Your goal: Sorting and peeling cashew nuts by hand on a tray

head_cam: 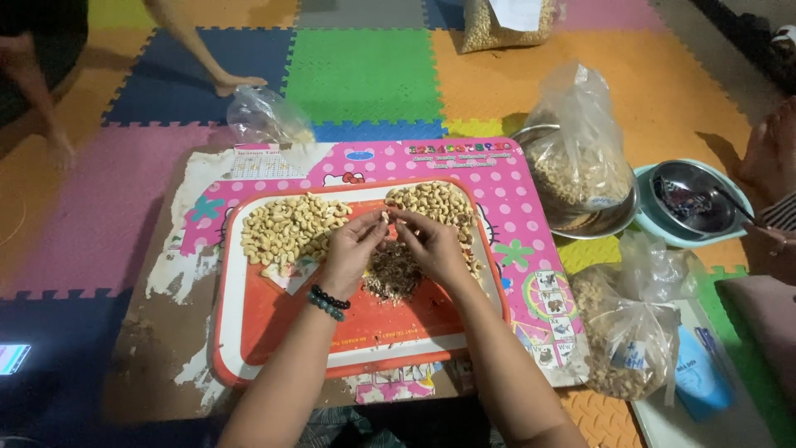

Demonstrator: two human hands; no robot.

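My left hand [352, 247] and my right hand [429, 241] meet over a red tray with a white rim [249, 353]. Their fingertips pinch one small pale cashew nut [385, 217] between them. A dark beaded bracelet [328, 302] circles my left wrist. Under the hands lies a brown heap of nut skins [393, 274]. A pile of peeled cashews [288, 226] fills the tray's far left, and a second cashew pile [435, 199] sits at the far right.
The tray rests on a worn pink low table [514, 207] on coloured foam mats. Bags of nuts [576, 153] [626, 332] and metal bowls [692, 199] stand to the right. Another person's foot [236, 83] is at the far left; a phone [12, 358] lies near left.
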